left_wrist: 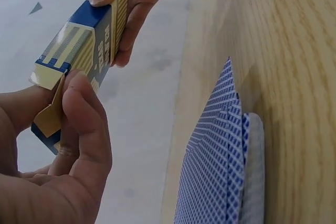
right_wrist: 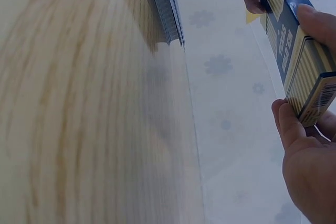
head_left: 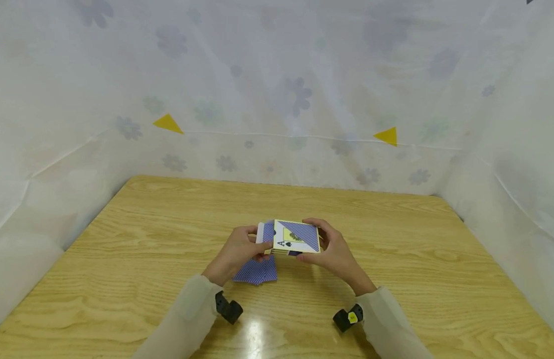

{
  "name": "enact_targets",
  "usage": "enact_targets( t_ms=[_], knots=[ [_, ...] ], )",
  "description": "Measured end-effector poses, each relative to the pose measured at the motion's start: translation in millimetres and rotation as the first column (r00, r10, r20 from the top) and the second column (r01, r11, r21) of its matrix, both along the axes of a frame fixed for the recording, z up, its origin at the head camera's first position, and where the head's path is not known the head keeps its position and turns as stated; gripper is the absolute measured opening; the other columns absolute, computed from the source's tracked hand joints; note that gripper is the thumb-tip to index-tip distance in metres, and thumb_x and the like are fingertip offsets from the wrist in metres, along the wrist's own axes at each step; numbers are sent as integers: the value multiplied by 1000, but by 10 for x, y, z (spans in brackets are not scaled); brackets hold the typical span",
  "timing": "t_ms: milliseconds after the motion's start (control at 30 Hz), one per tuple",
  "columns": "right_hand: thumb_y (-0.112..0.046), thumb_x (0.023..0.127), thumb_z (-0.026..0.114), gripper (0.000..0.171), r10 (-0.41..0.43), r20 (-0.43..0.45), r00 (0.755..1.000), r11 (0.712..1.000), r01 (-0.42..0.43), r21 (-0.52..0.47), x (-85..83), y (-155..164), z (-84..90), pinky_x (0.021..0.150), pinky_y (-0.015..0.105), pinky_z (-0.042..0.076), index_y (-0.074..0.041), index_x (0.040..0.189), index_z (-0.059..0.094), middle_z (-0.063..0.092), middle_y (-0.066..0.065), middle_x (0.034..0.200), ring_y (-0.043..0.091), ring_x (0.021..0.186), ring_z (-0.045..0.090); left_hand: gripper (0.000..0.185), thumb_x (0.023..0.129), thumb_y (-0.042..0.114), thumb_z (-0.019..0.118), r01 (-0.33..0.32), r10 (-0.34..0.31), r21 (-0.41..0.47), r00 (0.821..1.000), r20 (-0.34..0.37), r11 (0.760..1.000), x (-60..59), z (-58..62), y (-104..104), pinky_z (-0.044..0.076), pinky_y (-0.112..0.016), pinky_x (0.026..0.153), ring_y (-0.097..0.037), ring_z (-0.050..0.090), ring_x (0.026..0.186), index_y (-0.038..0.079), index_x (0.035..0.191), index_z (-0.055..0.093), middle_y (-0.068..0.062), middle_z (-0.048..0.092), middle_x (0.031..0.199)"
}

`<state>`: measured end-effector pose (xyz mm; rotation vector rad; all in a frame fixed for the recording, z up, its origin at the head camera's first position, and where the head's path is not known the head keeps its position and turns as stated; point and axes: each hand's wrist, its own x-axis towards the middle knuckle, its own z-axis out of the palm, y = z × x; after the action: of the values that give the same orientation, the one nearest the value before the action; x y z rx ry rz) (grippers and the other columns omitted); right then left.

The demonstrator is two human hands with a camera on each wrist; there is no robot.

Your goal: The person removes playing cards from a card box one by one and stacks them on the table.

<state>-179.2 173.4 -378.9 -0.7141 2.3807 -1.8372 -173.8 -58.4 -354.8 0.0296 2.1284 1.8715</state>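
Both hands are holding a card box (head_left: pixel 297 237) just above the counter (head_left: pixel 393 249), near its middle. The left hand (head_left: pixel 237 252) is gripping the box's left end, its thumb and fingers curled around it. In the left wrist view the thumb and forefinger (left_wrist: pixel 86 114) are pinching the box's yellow flap (left_wrist: pixel 50 114) at that end. The right hand (head_left: pixel 333 252) is gripping the right end, fingers curled along the far side and thumb on the near edge. In the right wrist view the thumb (right_wrist: pixel 317 22) is lying on the striped side of the box (right_wrist: pixel 299 51), and the fingertips are showing below its end.

The box is blue and yellow, with an ace of spades printed on its upper face. It is lying roughly level between the two hands, its long side running left to right.

Below the left hand, a stack of cards (head_left: pixel 255 271) is resting face down on the counter, showing blue patterned backs. The cards are slightly fanned, so their edges are not lining up. The box is hovering just above and behind them, not touching them.

A white floral sheet (head_left: pixel 277 99) is hanging behind and beside the counter, with two yellow triangles (head_left: pixel 168 123) stuck on it.
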Motion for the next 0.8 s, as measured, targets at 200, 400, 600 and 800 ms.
enact_targets(
  t_ms=[200,400,600,800],
  knots=[
    [-2,74,80,73,0,-3,1000,1000,0,0,-1,12,10,83,17,49,-3,137,43,47,20,130,10,104,51,38,90,-4,60,2,-3,32,1000,31,999,-8,46,-22,50,-19,54,-10,64,59,-12,126,50,-25,70,97],
    [0,72,80,75,-35,-5,999,999,35,10,-15,53,13,82,16,49,-4,138,43,47,19,129,8,103,51,40,93,0,56,28,-30,41,998,59,999,-17,65,-68,53,-21,59,-13,68,67,-10,130,44,-23,70,95],
    [1,72,80,74,-71,-11,997,997,71,9,-42,111,10,83,15,48,-3,137,44,48,20,128,9,103,52,41,91,6,61,6,-7,43,999,32,999,-5,68,-118,53,-25,60,-13,64,65,-6,127,45,-20,68,92],
    [1,73,79,75,-78,3,997,997,78,-5,-65,148,22,83,14,48,-4,138,42,46,18,132,7,104,52,33,87,0,64,-80,81,55,996,-28,995,-10,92,-141,55,-32,63,-16,64,62,-3,118,53,-21,68,86]
  ],
)
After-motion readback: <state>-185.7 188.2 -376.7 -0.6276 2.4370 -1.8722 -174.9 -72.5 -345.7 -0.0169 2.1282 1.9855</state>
